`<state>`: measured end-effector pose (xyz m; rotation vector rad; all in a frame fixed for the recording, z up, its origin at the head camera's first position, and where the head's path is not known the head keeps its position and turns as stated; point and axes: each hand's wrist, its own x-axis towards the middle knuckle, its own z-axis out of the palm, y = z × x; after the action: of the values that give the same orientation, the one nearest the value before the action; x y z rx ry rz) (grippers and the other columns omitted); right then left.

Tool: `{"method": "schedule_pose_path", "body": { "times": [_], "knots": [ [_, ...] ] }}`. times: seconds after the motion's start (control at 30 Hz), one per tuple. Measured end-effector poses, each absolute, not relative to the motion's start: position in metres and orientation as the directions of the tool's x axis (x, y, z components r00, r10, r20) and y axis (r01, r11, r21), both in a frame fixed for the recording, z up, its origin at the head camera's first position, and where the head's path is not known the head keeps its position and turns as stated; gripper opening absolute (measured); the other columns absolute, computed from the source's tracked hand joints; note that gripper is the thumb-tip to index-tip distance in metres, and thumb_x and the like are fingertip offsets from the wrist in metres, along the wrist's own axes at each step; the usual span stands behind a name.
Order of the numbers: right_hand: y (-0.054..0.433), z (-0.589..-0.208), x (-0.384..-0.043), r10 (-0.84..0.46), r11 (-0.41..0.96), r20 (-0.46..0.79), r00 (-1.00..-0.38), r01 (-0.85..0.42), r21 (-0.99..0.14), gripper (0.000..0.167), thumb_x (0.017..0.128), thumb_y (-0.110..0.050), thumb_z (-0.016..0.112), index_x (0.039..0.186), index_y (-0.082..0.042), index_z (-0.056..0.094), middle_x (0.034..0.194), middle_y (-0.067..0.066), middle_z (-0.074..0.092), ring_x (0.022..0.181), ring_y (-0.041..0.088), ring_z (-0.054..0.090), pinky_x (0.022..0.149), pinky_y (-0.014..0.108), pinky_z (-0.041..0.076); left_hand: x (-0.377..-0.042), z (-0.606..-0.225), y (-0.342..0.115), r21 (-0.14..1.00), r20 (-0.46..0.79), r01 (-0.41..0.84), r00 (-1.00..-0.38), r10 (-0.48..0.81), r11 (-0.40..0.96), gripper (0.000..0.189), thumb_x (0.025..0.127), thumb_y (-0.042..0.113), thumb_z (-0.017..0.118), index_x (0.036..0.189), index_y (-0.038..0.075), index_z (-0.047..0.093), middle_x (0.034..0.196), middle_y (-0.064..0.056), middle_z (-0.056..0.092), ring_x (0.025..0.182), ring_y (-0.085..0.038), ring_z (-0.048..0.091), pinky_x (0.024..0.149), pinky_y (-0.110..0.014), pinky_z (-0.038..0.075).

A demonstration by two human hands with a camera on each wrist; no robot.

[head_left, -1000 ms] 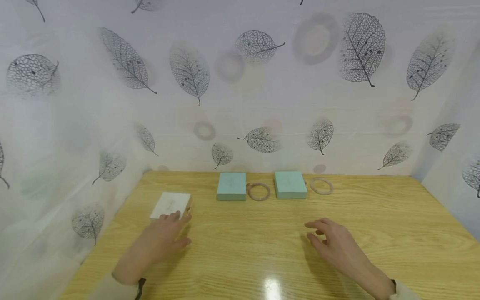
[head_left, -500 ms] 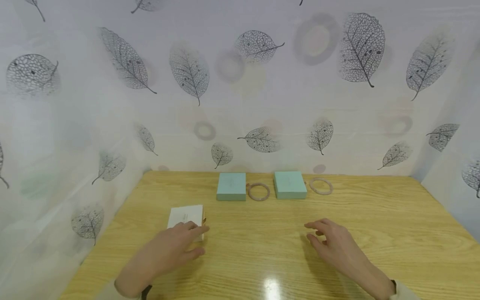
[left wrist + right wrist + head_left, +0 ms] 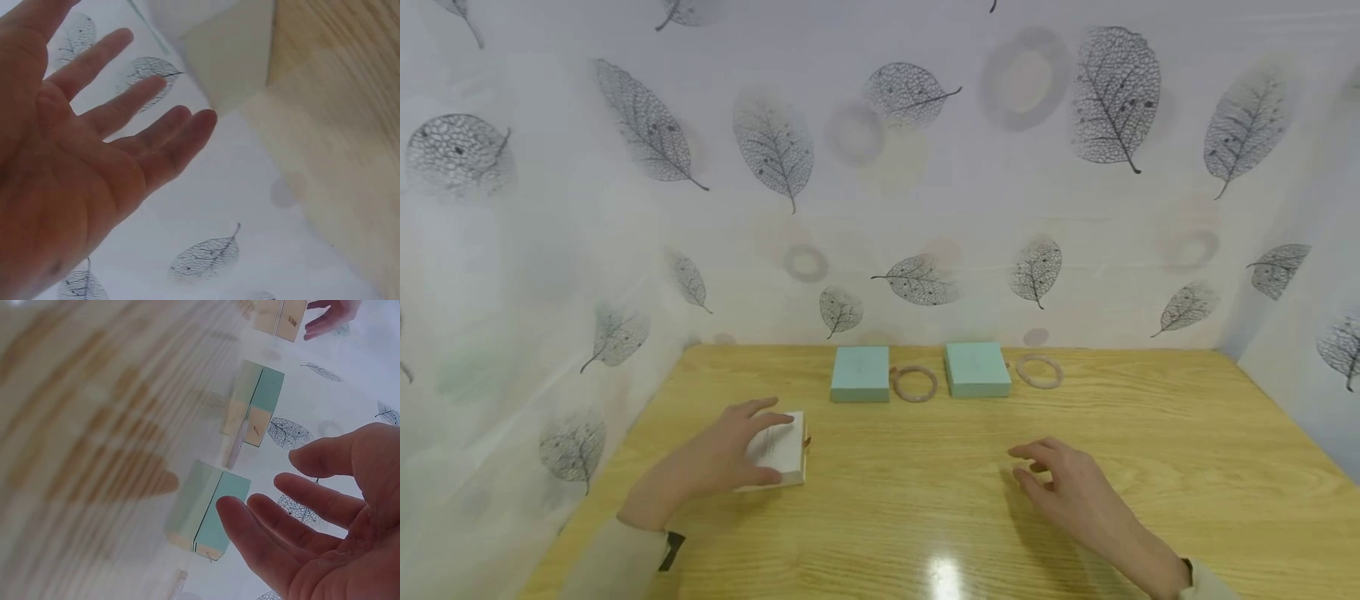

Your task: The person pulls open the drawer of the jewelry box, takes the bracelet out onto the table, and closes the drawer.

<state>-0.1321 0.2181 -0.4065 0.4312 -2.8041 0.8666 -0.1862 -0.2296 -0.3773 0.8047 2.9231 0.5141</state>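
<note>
Box (image 3: 787, 450), white, sits at nine o'clock on the desk (image 3: 887, 525) beneath the left hand (image 3: 711, 458), whose fingers are spread wide and grip nothing, though whether they touch it cannot be told. The right hand (image 3: 1078, 492), at three o'clock, has its fingers loosely bent and holds nothing. Teal boxes (image 3: 860, 372) stand at eleven and one, each with a pale ring (image 3: 915, 399) on its three-o'clock side.

Left hand (image 3: 94, 156), fingers spread, near a pale, blurred, probably cream box (image 3: 234, 59), leaf-print cloth (image 3: 234, 181) behind, table (image 3: 340, 119) alongside.
</note>
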Motion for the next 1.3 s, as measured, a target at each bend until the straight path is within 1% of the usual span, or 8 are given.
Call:
{"method": "schedule_pose_path", "body": {
  "times": [0.1,0.27,0.4,0.53,0.73,0.93,1.3],
  "knots": [
    [0.218,-0.408,-0.132,-0.232,0.777,0.245,-0.941,-0.33,-0.535,0.021,0.09,-0.005,0.074,0.111,-0.007,0.076,0.105,0.009,0.074,0.085,0.023,0.073,0.063,0.021,0.06,-0.19,-0.379,-0.233,0.354,-0.018,0.469,-0.862,0.507,0.809,0.062,0.08,0.036,0.086,0.133,0.013,0.065,0.154,-0.029,0.045,0.137,-0.056,0.043,0.11,-0.071,0.038],
    [0.219,-0.411,-0.132,-0.259,0.759,0.288,-0.922,-0.378,-0.53,0.021,0.088,-0.003,0.075,0.109,-0.007,0.077,0.102,0.007,0.075,0.081,0.02,0.073,0.062,0.02,0.059,-0.193,-0.379,-0.234,0.359,-0.067,0.437,-0.869,0.49,0.825,0.055,0.081,0.038,0.085,0.129,0.016,0.068,0.151,-0.026,0.05,0.137,-0.053,0.045,0.113,-0.071,0.036],
    [0.219,-0.411,-0.133,-0.268,0.744,0.287,-0.92,-0.387,-0.545,0.02,0.089,-0.003,0.074,0.109,-0.005,0.076,0.102,0.009,0.075,0.08,0.019,0.074,0.062,0.019,0.059,-0.194,-0.378,-0.233,0.36,-0.065,0.438,-0.869,0.49,0.824,0.055,0.08,0.038,0.086,0.127,0.016,0.069,0.152,-0.027,0.049,0.138,-0.054,0.045,0.113,-0.071,0.035],
    [0.219,-0.411,-0.132,-0.267,0.73,0.239,-0.934,-0.358,-0.582,0.02,0.09,-0.004,0.072,0.11,-0.004,0.076,0.105,0.011,0.075,0.082,0.021,0.075,0.064,0.022,0.061,-0.195,-0.378,-0.233,0.357,-0.07,0.438,-0.868,0.492,0.825,0.056,0.079,0.04,0.086,0.126,0.016,0.069,0.151,-0.026,0.05,0.138,-0.053,0.045,0.113,-0.07,0.035],
    [0.219,-0.41,-0.132,-0.251,0.731,0.178,-0.952,-0.307,-0.61,0.02,0.092,-0.007,0.071,0.112,-0.005,0.075,0.11,0.011,0.075,0.085,0.021,0.075,0.067,0.025,0.062,-0.196,-0.378,-0.233,0.342,-0.076,0.445,-0.865,0.496,0.828,0.055,0.078,0.042,0.086,0.125,0.017,0.07,0.149,-0.024,0.054,0.137,-0.051,0.048,0.113,-0.069,0.037],
    [0.219,-0.41,-0.131,-0.249,0.735,0.187,-0.95,-0.311,-0.603,0.019,0.092,-0.007,0.071,0.111,-0.006,0.076,0.109,0.01,0.075,0.085,0.021,0.075,0.067,0.024,0.062,-0.196,-0.378,-0.229,0.359,-0.087,0.436,-0.865,0.495,0.825,0.055,0.077,0.043,0.087,0.124,0.018,0.071,0.149,-0.022,0.054,0.137,-0.05,0.048,0.113,-0.068,0.038],
    [0.218,-0.41,-0.131,-0.253,0.732,0.197,-0.947,-0.321,-0.601,0.019,0.092,-0.006,0.072,0.11,-0.007,0.076,0.109,0.009,0.076,0.084,0.02,0.076,0.066,0.022,0.061,-0.19,-0.378,-0.215,0.365,-0.076,0.483,-0.837,0.543,0.796,0.058,0.077,0.048,0.085,0.125,0.018,0.071,0.148,-0.021,0.055,0.135,-0.048,0.05,0.112,-0.067,0.04]
  ]
}}
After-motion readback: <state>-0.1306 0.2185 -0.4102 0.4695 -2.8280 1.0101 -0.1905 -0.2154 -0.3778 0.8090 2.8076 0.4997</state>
